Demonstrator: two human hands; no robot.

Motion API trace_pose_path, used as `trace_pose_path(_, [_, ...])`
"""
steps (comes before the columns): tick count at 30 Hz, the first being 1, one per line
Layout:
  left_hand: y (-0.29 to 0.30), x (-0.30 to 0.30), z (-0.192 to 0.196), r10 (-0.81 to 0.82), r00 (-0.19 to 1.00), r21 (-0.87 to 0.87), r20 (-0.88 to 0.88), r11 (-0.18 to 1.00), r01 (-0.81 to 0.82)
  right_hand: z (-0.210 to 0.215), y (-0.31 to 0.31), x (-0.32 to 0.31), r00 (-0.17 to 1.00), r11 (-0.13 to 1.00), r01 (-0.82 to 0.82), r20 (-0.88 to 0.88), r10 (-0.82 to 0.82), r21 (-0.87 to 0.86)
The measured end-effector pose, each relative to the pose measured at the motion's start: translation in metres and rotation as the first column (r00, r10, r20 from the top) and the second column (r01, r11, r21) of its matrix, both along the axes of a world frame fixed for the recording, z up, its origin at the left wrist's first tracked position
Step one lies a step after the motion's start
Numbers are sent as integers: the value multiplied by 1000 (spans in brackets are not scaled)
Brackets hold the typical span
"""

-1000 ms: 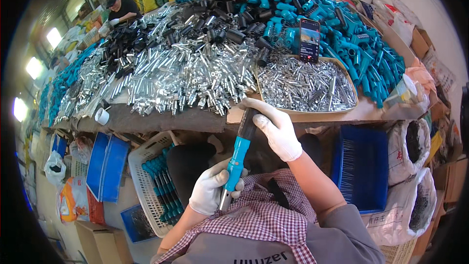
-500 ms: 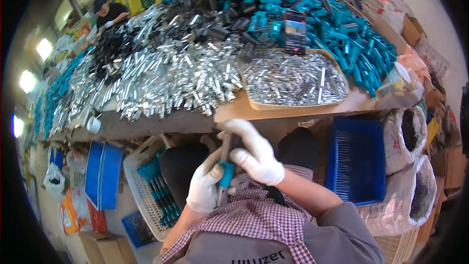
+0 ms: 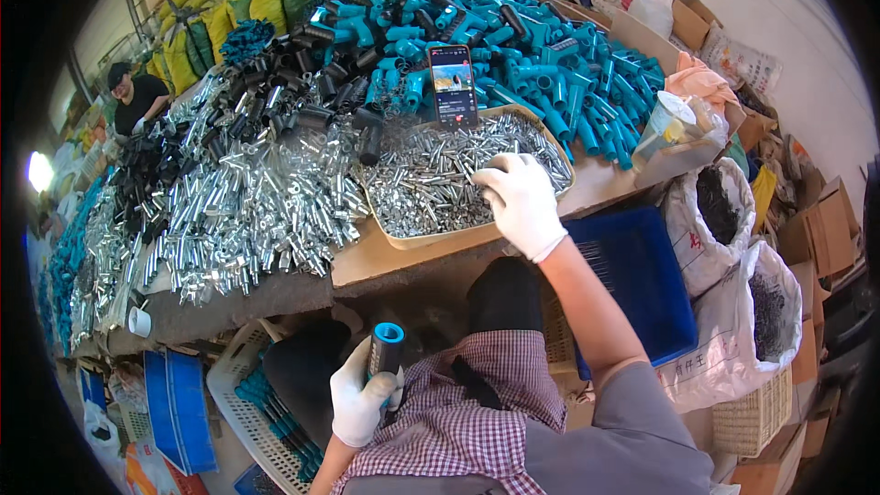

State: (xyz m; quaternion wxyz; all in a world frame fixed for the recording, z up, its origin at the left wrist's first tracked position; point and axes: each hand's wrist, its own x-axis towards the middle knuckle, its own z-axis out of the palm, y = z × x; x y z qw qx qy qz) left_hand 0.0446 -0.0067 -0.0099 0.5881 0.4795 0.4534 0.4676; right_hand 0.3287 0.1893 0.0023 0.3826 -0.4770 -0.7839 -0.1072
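From afar I see my left hand (image 3: 363, 396) alone wrapped round the black-and-teal handle (image 3: 384, 359), ring end up, short of the table (image 3: 376, 261)'s front edge; my right hand (image 3: 524, 206), freed from it, reaches across the tray (image 3: 438, 240)'s front-right corner, fingers curled at metal pins (image 3: 417, 192), its hold unclear.

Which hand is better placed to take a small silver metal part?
Probably the right hand: it is over the small silver metal parts; the left hand grips a black-and-teal cylinder.
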Motion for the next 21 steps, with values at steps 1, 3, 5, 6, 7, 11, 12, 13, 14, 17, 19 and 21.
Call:
trace_pose_path(1, [1,4,-2,29,999,-6,-25,1000,-29,-3,10,6,997,1000,-30,66,30,-1])
trace_pose_path(3, [4,6,-10,53,997,-40,-51,998,-55,-9,23,17,989,998,-61,133,61,2])
trace_pose_path(5, [8,8,-8,50,997,-44,-61,998,-53,-8,30,21,977,994,-108,184,105,6])
trace_pose_path(6, [10,9,-5,46,997,-48,-70,998,-50,-7,31,23,977,994,-109,187,105,13])
trace_pose_path(7, [10,10,-3,66,996,-45,-53,997,-68,-2,27,21,988,992,-126,87,125,8])
trace_pose_path(11, [14,3,1,105,990,-48,-93,993,-110,14,-28,-17,867,865,-427,-389,310,-262])
trace_pose_path(12, [16,1,0,116,989,-44,-93,992,-120,20,-44,-32,814,761,-561,-384,436,-325])
trace_pose_path(13, [19,0,-1,109,978,-15,-178,993,-113,20,-53,-40,731,627,-681,-398,554,-378])
trace_pose_path(14, [22,-3,-2,113,957,12,-268,993,-113,20,-63,-53,679,569,-731,-477,558,-376])
trace_pose_path(17, [29,-21,-3,100,861,163,-498,986,-20,15,-71,-72,663,517,-748,-501,557,-416])
trace_pose_path(19, [30,-26,9,70,781,208,-621,975,78,4,-74,-86,666,575,-743,-462,586,-342])
trace_pose_path(21, [31,-34,8,16,646,193,-763,960,204,2,-85,-99,730,578,-681,-359,581,-449])
